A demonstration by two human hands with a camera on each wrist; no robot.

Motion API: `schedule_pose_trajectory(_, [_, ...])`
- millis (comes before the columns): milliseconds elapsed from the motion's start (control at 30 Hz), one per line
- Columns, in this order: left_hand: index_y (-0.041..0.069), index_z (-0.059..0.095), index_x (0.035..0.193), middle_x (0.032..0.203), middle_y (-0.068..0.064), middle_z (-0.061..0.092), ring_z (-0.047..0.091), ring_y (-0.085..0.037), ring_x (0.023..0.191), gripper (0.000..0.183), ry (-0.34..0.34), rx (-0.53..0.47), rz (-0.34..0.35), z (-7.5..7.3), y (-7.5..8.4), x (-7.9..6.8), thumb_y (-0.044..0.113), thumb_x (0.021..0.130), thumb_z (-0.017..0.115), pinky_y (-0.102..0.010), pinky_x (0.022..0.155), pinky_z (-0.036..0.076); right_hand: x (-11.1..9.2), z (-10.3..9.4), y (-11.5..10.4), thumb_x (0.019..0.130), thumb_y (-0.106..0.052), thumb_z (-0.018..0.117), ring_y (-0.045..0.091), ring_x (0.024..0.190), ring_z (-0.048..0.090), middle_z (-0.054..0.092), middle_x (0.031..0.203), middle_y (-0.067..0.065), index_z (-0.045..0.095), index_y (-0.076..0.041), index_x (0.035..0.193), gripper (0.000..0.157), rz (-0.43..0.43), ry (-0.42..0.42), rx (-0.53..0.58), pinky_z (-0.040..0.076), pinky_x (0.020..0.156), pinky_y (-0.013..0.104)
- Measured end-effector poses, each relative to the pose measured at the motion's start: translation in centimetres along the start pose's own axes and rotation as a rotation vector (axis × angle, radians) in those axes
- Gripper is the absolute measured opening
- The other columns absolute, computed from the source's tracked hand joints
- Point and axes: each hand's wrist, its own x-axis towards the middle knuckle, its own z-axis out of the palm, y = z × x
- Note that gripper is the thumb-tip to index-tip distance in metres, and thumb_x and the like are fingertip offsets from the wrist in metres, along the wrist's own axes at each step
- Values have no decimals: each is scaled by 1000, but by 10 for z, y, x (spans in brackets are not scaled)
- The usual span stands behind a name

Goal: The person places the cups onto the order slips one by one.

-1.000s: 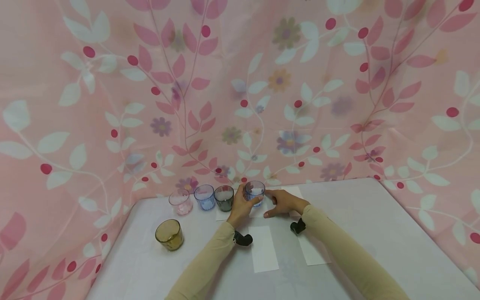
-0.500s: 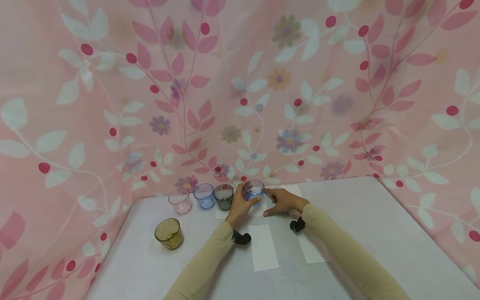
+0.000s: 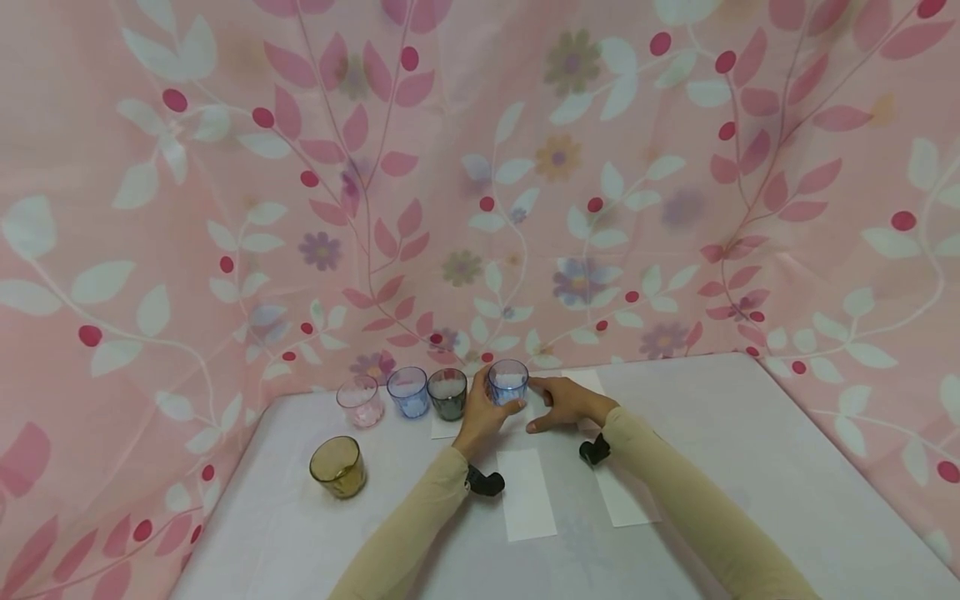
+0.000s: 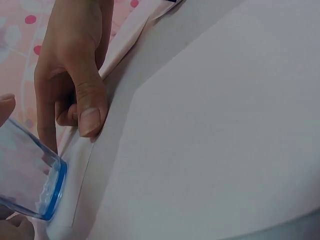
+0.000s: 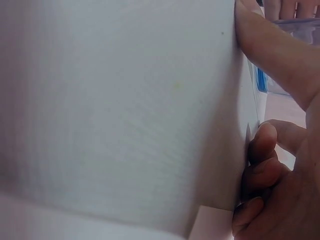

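Left hand's gripping a blue glass around the middle of the far edge of the table, while the right hand's just resting beside it, fingers kinda loosely bent.

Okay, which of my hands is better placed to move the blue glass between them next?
Probably your left hand: it holds the blue glass, thumb in front. Your right hand is close on the other side but isn't wrapped around it; whether a fingertip touches the glass, I can't tell.
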Motion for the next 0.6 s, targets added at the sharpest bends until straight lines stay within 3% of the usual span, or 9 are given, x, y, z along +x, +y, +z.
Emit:
schedule_pose_trajectory(267, [0,25,164,166,-27,39,43,-42,152,105,41,90,17,4,15,-9,22,85,90,-57,126,35,-1,-1,-1,81,-41,93,13,74,45,50,83,1,43,-8,162,101,11,2,14,37,65,27])
schedule_pose_trajectory(600, [8,21,168,171,-23,31,39,-41,154,107,35,192,32,2,25,-13,27,87,88,-61,125,35,1,1,1,81,-41,94,14,73,44,49,83,1,42,-9,163,103,38,7,22,37,66,28])
